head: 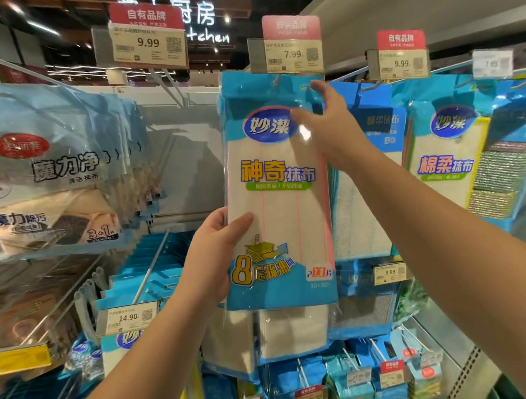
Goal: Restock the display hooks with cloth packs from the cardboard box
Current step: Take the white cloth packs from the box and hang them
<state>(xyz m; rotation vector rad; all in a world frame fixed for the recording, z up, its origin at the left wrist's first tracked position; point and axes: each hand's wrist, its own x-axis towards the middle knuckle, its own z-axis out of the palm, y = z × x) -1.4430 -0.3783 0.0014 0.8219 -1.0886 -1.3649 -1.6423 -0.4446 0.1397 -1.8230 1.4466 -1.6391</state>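
Cloth pack (278,198), blue and white, held upright in front of the centre display hook (276,79), top edge just under the 7.99 price tag (293,54). Hang hole sits at the hook tip; cannot tell whether the wire is through it yet. No cardboard box in view.

Neighbouring packs (446,149) hang to the right on their own hooks, another row (53,178) to the left. Lower hooks carry more stock beneath.

Left hand (216,255) grips the pack's lower left edge, thumb across the front, fingers curled behind. Right hand (328,127) is up at the pack's top right, fingers mostly straight and spread against the film, steering rather than pinching.

Risks, as judged from here:
- Hole misses the wire; the pack drops when the left hand lets go. Cause: the price tag hides the hook tip from above.
- Film tears at the hole if pushed at an angle.
- Pack swings into the right-hand neighbour and knocks it askew.
- Tag holder gets bumped upward by the right hand's fingertips.
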